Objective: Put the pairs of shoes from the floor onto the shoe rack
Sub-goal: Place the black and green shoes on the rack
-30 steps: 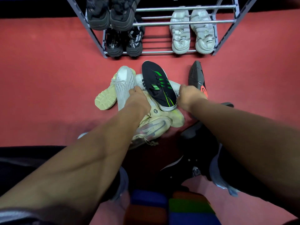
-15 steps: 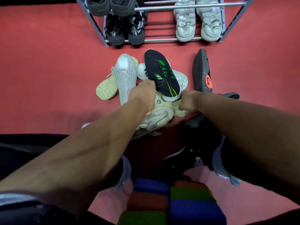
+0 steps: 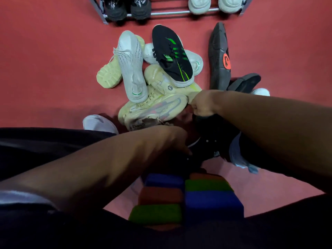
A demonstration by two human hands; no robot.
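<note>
Fingers [image 3: 196,110] of right hand [image 3: 204,103] pinch black fabric sneaker [image 3: 213,135], six o'clock of shoe pile [image 3: 158,81]; left hand [image 3: 172,141]: grip indeterminate. Lift straight up.

A matte red floor [image 3: 45,60] fills the room in view, evenly coloured and faintly textured. A stack of foam blocks [image 3: 206,198] in blue, green and rust-orange sits on it. Far beyond the blocks stands the metal shoe rack [image 3: 172,13], its grey rails and slanted legs resting on the floor. Light is soft and dim; beside the blocks the floor looks paler pink, with vague shadows further out.
</note>
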